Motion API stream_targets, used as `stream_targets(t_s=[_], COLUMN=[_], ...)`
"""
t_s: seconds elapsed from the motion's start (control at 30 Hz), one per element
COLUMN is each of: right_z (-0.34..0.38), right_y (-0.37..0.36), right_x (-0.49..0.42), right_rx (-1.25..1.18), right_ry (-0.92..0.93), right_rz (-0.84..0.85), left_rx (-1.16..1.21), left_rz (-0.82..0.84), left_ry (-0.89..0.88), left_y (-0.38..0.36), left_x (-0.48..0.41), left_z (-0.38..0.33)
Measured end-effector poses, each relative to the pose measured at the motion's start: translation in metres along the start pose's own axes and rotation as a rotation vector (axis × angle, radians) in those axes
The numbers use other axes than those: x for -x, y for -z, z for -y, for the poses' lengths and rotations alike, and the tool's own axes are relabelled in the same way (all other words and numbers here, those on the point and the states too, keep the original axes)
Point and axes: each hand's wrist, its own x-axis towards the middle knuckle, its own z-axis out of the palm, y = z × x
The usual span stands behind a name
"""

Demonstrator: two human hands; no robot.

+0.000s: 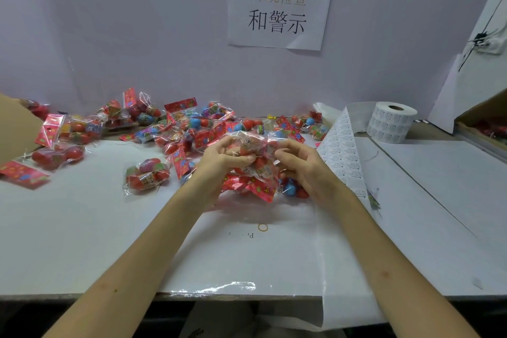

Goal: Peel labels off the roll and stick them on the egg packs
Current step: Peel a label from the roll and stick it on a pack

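Left hand (219, 158) and right hand (304, 167) hold one egg pack (256, 164) over the middle of the counter (82, 228).

A cardboard box (11, 129) is cut off at the white-covered counter's left edge, and loose packs (178, 129) are heaped along its back edge under a lilac wall with a paper sign (279, 3). Both hands curl their fingers round the held pack. Its long axis runs far to near, with the red header card nearest the person, and its print is unreadable through the crinkled film. A label strip (340, 151) trails from the label roll (389, 123), which stands upright near the back right corner.
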Motion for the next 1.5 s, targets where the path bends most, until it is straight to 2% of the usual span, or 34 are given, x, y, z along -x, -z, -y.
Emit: stream_targets(t_s=[0.13, 0.3, 0.43, 0.57, 0.77, 1.0, 1.17, 1.37, 1.5], right_z=[0.002, -0.001, -0.002, -0.002, -0.001, -0.003, -0.005, -0.002, -0.002], right_y=[-0.002, -0.004, -0.004, -0.003, -0.006, -0.006, -0.001, -0.004, -0.004], right_x=[0.001, 0.0, 0.0, 0.002, 0.001, 0.0, -0.001, -0.001, -0.001], right_rx=[0.04, 0.177, 0.215, 0.229, 0.18, 0.178, 0.117, 0.098, 0.161], right_ry=[0.037, 0.113, 0.096, 0.075, 0.133, 0.165, 0.173, 0.119, 0.08], right_rz=[-0.012, -0.072, -0.097, -0.046, -0.074, -0.105, -0.102, -0.161, -0.135], left_rx=[-0.148, -0.418, -0.465, -0.431, -0.41, -0.321, -0.323, -0.28, -0.202], left_rz=[-0.019, 0.02, 0.049, 0.048, 0.081, 0.093, 0.1, 0.042, -0.018], left_ry=[-0.058, -0.257, -0.266, -0.249, -0.256, -0.11, -0.092, -0.113, -0.129], left_y=[-0.003, -0.014, -0.015, -0.012, -0.016, -0.015, -0.015, -0.012, -0.007], left_x=[0.0, 0.007, 0.008, 0.007, 0.008, 0.005, 0.005, 0.003, 0.001], left_z=[0.002, 0.01, 0.01, 0.01, 0.01, 0.011, 0.009, 0.01, 0.009])
